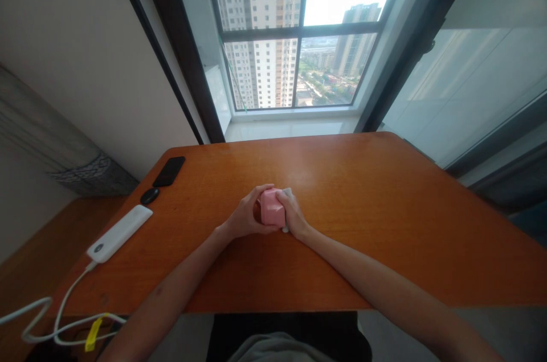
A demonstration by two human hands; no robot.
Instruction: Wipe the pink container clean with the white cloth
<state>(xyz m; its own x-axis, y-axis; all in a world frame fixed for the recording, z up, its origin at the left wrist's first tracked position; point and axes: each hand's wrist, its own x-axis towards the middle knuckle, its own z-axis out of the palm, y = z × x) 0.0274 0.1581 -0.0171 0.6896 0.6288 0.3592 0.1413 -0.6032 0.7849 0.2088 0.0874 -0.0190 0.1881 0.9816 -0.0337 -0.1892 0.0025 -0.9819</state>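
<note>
Dead centre on the orange-brown wooden table, and look at this grip: the person's left hand and right hand are both clenched around a chunky pink rounded block, fingers closing in on it from either side and neither hand letting go! From this head-worn view, there's no calling whether the block is touching the wood, but it's right there between the palms, out in the middle of the tabletop. Pressed in beside it, a small white piece pokes out past the right hand, too hidden to say what it is. Over to the left, well apart from the hands, lies a slim black smartphone, then a small black oval object just beside it, then a long white rounded power bank, its thin white cable looping away over the near edge with a yellow tag on it. Beyond the far edge, a dark-framed window looks out on tall pale tower blocks
</note>
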